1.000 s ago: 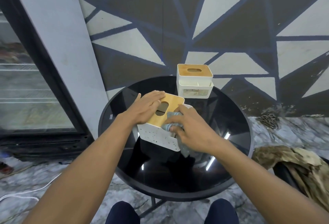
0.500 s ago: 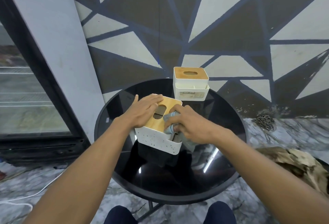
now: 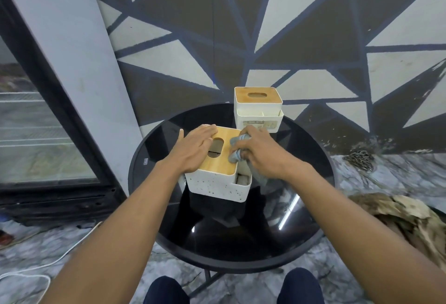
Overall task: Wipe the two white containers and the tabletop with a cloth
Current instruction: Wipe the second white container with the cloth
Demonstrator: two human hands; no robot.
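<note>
Since a second ago the right hand (image 3: 263, 156) has carried the cloth (image 3: 237, 146) from the near right corner of the near container (image 3: 217, 186) up along the right edge of its lid (image 3: 223, 162), toward the far side. The left hand (image 3: 193, 149) has stayed flat on the left part of the lid.

The right hand's fingers are curled round the bunched grey-blue cloth and press it onto the lid; a tail of cloth hangs below the hand on the right. The left hand's fingers are straight and together, their tips just beside the oval slot (image 3: 215, 148).

The near container stands on the black round table (image 3: 304, 158), left of its middle, turned at a slant. It is white with small dark specks on its near wall, a light wooden lid and an open side pocket (image 3: 242, 180) on the right. The far container (image 3: 258, 116), a like box, stands at the far edge, apart from both hands.
</note>
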